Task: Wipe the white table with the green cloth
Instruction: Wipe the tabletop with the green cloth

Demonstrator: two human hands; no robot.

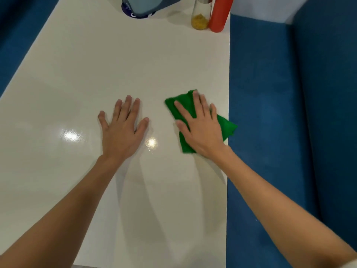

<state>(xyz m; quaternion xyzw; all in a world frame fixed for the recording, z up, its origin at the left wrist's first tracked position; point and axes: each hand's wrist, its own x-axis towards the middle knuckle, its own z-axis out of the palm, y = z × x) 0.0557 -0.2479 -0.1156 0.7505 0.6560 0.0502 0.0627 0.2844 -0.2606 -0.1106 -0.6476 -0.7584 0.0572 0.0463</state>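
Observation:
The glossy white table [116, 64] runs away from me, narrowing toward the far end. A folded green cloth [184, 105] lies near the table's right edge, with one corner hanging over that edge. My right hand [201, 126] presses flat on the cloth with straight, spread fingers. To its left, my left hand [121, 128] rests flat on the bare table top, fingers spread, apart from the cloth.
At the far end stand a blue container [141, 6], a glass jar with yellow contents [201, 16] and a red cylinder [220, 14] near the right edge. Blue floor [270, 113] lies beyond the table's right and left edges.

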